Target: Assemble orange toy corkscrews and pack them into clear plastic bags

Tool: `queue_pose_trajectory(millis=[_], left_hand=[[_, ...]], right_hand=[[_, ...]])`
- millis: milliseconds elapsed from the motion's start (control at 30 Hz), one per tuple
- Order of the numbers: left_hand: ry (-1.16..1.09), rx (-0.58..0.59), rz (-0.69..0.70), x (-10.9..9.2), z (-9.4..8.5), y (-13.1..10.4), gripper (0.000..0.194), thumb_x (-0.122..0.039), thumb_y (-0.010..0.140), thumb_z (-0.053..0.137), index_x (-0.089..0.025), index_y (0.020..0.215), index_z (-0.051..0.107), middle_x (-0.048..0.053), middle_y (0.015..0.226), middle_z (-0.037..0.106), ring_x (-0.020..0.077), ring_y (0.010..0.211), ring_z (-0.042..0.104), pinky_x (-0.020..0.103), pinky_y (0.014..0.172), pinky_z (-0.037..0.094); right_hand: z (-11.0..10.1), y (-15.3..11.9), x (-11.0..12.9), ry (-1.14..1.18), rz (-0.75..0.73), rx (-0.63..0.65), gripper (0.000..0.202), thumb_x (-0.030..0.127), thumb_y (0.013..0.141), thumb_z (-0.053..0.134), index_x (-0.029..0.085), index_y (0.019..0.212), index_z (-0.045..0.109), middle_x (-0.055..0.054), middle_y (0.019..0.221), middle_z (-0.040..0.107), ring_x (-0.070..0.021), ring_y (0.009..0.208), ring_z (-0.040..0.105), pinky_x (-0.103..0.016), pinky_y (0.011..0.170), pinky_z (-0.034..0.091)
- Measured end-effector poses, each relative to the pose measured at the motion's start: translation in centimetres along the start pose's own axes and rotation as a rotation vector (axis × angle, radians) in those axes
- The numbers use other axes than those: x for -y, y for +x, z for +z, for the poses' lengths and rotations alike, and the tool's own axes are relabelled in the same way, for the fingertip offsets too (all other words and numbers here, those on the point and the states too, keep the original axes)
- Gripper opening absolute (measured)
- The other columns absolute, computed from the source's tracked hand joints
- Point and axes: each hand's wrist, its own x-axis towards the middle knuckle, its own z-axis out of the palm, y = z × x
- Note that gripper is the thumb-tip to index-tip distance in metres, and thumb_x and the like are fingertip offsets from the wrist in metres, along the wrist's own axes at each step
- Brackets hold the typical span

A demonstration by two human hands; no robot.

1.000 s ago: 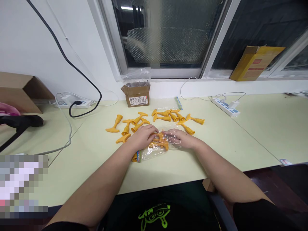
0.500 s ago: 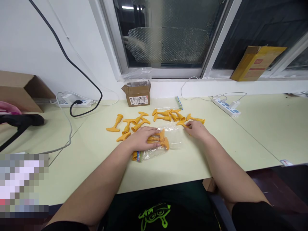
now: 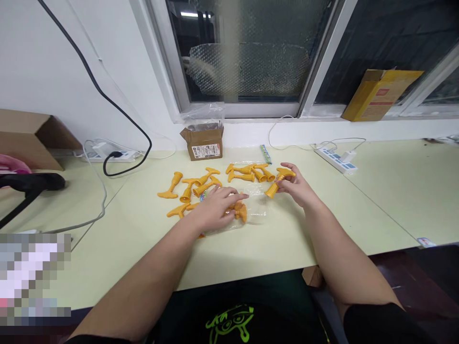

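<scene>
My left hand (image 3: 218,208) lies over a clear plastic bag (image 3: 258,208), its fingers stretched out. Yellow T-handled plastic pieces (image 3: 241,212) show through the film beneath the fingers; the palm hides part of them. To the right, my right hand (image 3: 299,188) pinches another yellow T-handled piece (image 3: 272,190) between thumb and fingers. That piece tilts, crossbar up and flared hollow end down toward the bag. Several similar yellow pieces (image 3: 242,177) lie behind the bag, and others (image 3: 175,184) lie to the left of it.
A small open cardboard box (image 3: 205,145) stands against the wall, beside a flat clear bag with a coloured strip (image 3: 266,154). White power strips (image 3: 337,160) and cables lie along the back. At left are a larger carton (image 3: 28,138) and a black stand (image 3: 32,184).
My right hand has lifted a yellow T-handled piece from the table and turned its crossbar upward. My left hand and the bag have shifted slightly, and the bag's coloured strip now shows behind the hand.
</scene>
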Motion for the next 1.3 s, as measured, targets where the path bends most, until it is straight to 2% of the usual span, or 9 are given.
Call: queue_pose_trajectory(millis=[133,267,400,533,733,867,1000,1200,1300], left_hand=[[0.104,-0.032,0.040,-2.2,1.4,1.2,0.047,-0.027,0.102,0.042,-0.038,0.145,0.056,0.007,0.108,0.061,0.0243,0.104,0.057,0.042,0.097,0.041],[0.195,0.005,0.062,-4.2,2.8,2.4,0.043,-0.036,0.105,0.039,-0.042,0.144,0.056,0.006,0.101,0.061,0.0236,0.098,0.056,0.042,0.093,0.039],[0.267,0.017,-0.044,-5.6,3.4,3.5,0.034,-0.035,0.104,0.041,-0.030,0.120,0.071,0.008,0.098,0.063,0.0255,0.097,0.056,0.045,0.090,0.039],[0.291,-0.087,-0.097,-6.2,4.2,3.9,0.029,-0.030,0.102,0.044,-0.023,0.099,0.072,0.011,0.102,0.062,0.0277,0.099,0.054,0.045,0.085,0.040],[0.208,-0.146,-0.031,-6.1,5.5,3.5,0.028,-0.028,0.098,0.048,-0.028,0.113,0.072,0.011,0.106,0.055,0.0281,0.104,0.049,0.046,0.090,0.041],[0.192,-0.138,-0.030,-5.9,5.4,3.5,0.021,-0.028,0.097,0.049,-0.026,0.101,0.069,0.010,0.104,0.055,0.0286,0.102,0.049,0.046,0.087,0.040],[0.172,-0.185,-0.055,-5.8,4.8,3.7,0.020,-0.024,0.099,0.044,-0.024,0.104,0.064,0.009,0.104,0.059,0.0275,0.100,0.050,0.045,0.084,0.039],[0.127,-0.244,-0.052,-5.6,4.7,3.7,0.025,-0.025,0.104,0.038,-0.023,0.113,0.062,0.009,0.115,0.063,0.0263,0.106,0.053,0.044,0.087,0.039],[0.102,-0.260,-0.022,-5.6,4.9,3.6,0.025,-0.024,0.104,0.039,-0.024,0.116,0.061,0.009,0.126,0.062,0.0261,0.112,0.054,0.044,0.090,0.039]], right_hand=[[1.0,-0.4,-0.3,-0.129,0.009,0.108,0.045,0.035,0.071,0.078,0.024,0.111,0.059,0.004,0.077,0.063,-0.0155,0.072,0.064,-0.034,0.072,0.059],[1.5,-0.2,-1.4,-0.206,0.004,0.155,0.035,0.037,0.074,0.077,0.023,0.100,0.059,0.006,0.071,0.062,-0.0123,0.061,0.058,-0.029,0.065,0.054],[1.3,0.4,-1.3,-0.064,0.109,0.118,0.024,0.034,0.075,0.074,0.022,0.089,0.058,0.000,0.081,0.069,-0.0137,0.067,0.065,-0.028,0.066,0.056],[0.8,0.8,-0.8,-0.002,0.153,0.049,0.008,0.025,0.076,0.061,0.021,0.082,0.061,-0.003,0.084,0.073,-0.0136,0.065,0.064,-0.029,0.064,0.057],[1.2,0.2,-0.6,-0.016,0.187,0.286,0.012,0.019,0.073,0.059,0.020,0.083,0.067,-0.003,0.083,0.073,-0.0174,0.073,0.070,-0.036,0.078,0.062],[1.4,0.0,-0.4,0.115,0.242,0.212,0.019,0.016,0.072,0.062,0.022,0.090,0.062,-0.001,0.083,0.072,-0.0163,0.072,0.072,-0.036,0.081,0.063],[1.0,0.0,-0.4,0.244,0.274,0.154,0.033,0.017,0.075,0.067,0.027,0.102,0.052,0.001,0.080,0.073,-0.0175,0.072,0.074,-0.037,0.078,0.064],[2.2,-0.5,-0.8,0.227,0.272,0.267,0.030,0.030,0.079,0.075,0.025,0.100,0.054,-0.005,0.090,0.075,-0.0214,0.081,0.074,-0.040,0.081,0.063],[3.2,-1.0,-0.5,0.244,0.280,0.384,0.026,0.028,0.076,0.077,0.022,0.099,0.064,-0.004,0.091,0.074,-0.0176,0.081,0.071,-0.033,0.082,0.061]])
